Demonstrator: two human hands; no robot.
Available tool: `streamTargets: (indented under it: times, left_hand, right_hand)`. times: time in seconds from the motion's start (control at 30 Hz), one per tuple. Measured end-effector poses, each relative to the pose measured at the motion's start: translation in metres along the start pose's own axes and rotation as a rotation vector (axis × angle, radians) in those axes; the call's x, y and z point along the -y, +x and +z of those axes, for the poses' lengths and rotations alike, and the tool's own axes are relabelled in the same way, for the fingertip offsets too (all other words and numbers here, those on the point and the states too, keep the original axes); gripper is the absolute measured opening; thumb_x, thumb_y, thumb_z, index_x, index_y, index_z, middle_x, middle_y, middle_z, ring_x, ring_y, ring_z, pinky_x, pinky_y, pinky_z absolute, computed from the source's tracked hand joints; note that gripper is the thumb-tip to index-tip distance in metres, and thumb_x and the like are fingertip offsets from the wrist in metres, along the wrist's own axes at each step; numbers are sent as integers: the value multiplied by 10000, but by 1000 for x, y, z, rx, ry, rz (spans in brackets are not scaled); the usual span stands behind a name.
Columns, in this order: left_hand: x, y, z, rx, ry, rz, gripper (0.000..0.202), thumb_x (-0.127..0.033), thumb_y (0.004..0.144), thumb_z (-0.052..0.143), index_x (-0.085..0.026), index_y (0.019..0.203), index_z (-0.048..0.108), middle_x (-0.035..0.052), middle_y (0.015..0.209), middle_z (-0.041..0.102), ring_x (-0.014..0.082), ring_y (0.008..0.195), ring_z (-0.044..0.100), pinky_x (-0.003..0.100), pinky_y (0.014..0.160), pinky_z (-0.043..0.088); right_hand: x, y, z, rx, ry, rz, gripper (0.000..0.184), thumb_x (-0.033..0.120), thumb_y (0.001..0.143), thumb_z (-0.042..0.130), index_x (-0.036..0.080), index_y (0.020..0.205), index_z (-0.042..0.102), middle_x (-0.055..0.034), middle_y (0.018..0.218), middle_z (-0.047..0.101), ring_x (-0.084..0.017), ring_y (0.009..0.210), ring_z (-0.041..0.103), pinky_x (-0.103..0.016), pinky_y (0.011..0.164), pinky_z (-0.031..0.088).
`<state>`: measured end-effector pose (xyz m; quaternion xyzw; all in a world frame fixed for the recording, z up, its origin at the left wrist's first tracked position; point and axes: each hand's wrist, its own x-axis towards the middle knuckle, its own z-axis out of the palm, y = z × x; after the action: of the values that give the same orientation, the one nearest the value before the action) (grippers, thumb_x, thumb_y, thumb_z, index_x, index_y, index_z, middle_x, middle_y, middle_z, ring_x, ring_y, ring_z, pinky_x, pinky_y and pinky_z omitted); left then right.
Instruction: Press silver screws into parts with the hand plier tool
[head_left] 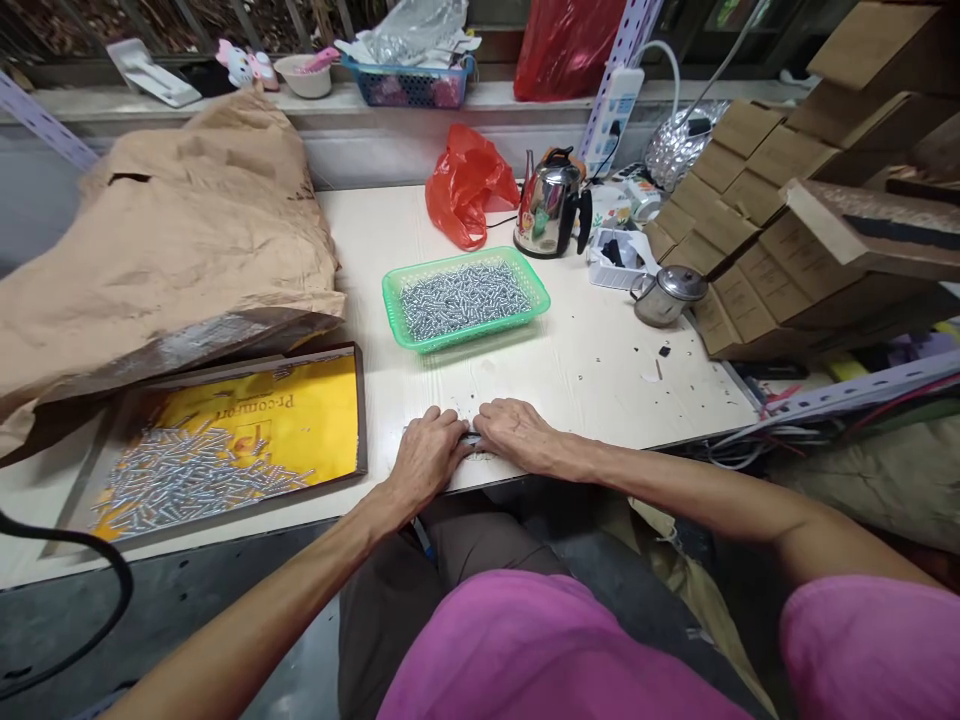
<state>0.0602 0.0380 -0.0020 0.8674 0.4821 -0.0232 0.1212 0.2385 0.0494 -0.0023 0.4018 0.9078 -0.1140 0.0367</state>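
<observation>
Left hand (429, 450), right hand (517, 435) pinch slim grey metallic piece (471, 438), near edge of pale counter (622, 380).
Seemingly midway: silvery metal pins (465, 300) heap green plastic basket (431, 345).

Pale table (600, 390) with basket (431, 346), perhaps scraps (664, 351)

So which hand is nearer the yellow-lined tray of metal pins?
Left. The left hand is right of the yellow-lined tray, across a gap; the right hand is farther right.

The grey piece (470, 437) between the left hand (430, 447) and right hand (517, 432) is largely covered and unidentifiable, the brown paper (187, 230) and cartons (874, 45) run past the left and right edges respectively, and the dark specks (664, 351) on the table (360, 240) are too small to name.
</observation>
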Motion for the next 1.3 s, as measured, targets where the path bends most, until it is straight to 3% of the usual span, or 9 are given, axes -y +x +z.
streamTargets:
  times: [0.13,0.23,0.33,0.47,0.63,0.7,0.87,1.07,1.3]
  left_hand:
    - [-2,7,-1,-68,-1,-66,337,-333,878,565,-147,1159,589,115,1067,628,271,1008,531,372,808,460]
    - [-8,9,9,-172,-21,-123,363,-261,899,516,-152,1245,538,147,1267,565,285,1145,504,423,929,441]
    - [-20,2,30,-271,-68,-61,344,-182,922,445,-148,1253,535,157,1415,467,298,1315,403,468,1050,366]
    - [-35,-14,50,-308,-154,31,367,-265,951,431,-164,1295,510,115,1376,536,299,1338,403,524,1112,290]
    - [-38,-20,51,-325,-188,47,427,-334,938,471,-143,1319,493,134,1388,521,309,1359,377,529,1127,264]
    - [-38,-21,51,-333,-194,63,471,-346,924,499,-140,1346,467,142,1410,495,317,1372,354,527,1131,253]
    - [-43,-32,59,-288,-225,62,504,-466,913,479,-118,1274,531,175,1272,591,322,1241,503,473,1060,357]
    - [-42,-47,66,-302,-207,123,612,-561,898,450,-132,1333,468,167,1341,533,305,1253,484,437,1035,376]
    - [-39,-50,74,-277,-147,179,594,-608,901,386,-118,1121,640,165,1213,613,300,1135,560,412,987,409]
  right_hand:
    - [-15,11,-19,-20,-63,-23,395,447,859,625,106,1059,632,-136,1056,601,-248,999,516,-332,813,362]
    - [-32,26,-25,9,-44,-26,415,481,901,546,115,1071,643,-135,1031,606,-241,973,517,-326,802,355]
    - [-44,38,-20,-19,-10,-2,290,331,966,456,135,1015,663,-106,981,617,-206,922,522,-301,784,342]
    - [-52,51,-10,-130,-20,59,198,217,939,490,136,940,670,-94,970,618,-201,928,504,-294,779,333]
    - [-42,62,-19,-126,-83,118,206,191,931,482,121,964,673,-115,1010,612,-214,927,492,-306,756,337]
    - [-24,63,-23,-119,-112,16,204,186,925,485,135,973,678,-109,1008,606,-217,920,484,-315,746,333]
    - [35,64,-16,0,-77,-490,142,231,886,572,201,825,697,-71,959,584,-214,919,449,-312,688,319]
    - [54,78,-6,56,-138,-633,125,159,877,560,169,800,659,-78,940,582,-196,867,467,-327,741,332]
    - [48,72,5,30,27,-685,163,169,932,485,179,838,617,-43,860,608,-155,792,509,-287,721,352]
